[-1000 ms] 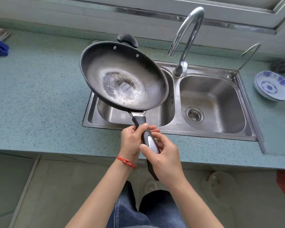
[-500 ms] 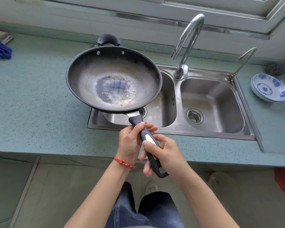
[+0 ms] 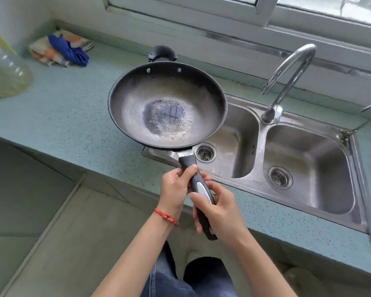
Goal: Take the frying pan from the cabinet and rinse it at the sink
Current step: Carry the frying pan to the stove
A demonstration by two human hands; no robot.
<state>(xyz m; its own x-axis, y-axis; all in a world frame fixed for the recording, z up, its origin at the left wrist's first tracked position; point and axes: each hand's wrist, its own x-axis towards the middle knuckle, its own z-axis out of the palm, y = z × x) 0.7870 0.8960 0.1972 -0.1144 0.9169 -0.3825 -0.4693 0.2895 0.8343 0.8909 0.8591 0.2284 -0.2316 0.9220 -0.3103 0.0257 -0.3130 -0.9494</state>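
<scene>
Frying pan held level above the teal surface, overlapping the left basin of the 2-basin steel sink. Left hand and right hand both clamp its black handle. Faucet arches over the basins.

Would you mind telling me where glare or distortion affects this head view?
Head view: window light reflects in the frying pan base; bright sheen on the sink and faucet; wide-angle bending curves the counter edge; the bottle at left is blurred.
</scene>
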